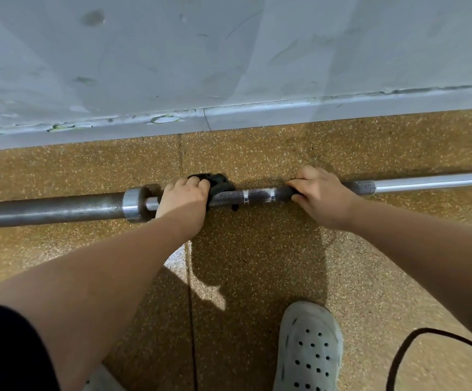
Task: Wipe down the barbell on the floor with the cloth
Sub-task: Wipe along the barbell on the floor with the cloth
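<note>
Clearly the barbell [257,195] is heavy, rigid steel, lying left to right on the floor [257,263] near the wall [229,52]. Left hand [184,197] clamps the soft black cloth [217,187] around the shaft beside the collar [133,204]; right hand [322,193] closes bare on the rough knurled grip, the best place to steady it.

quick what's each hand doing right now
Left hand: closed on the black cloth, pressed around the barbell next to its collar.
Right hand: closed on the barbell's knurled shaft.
</note>
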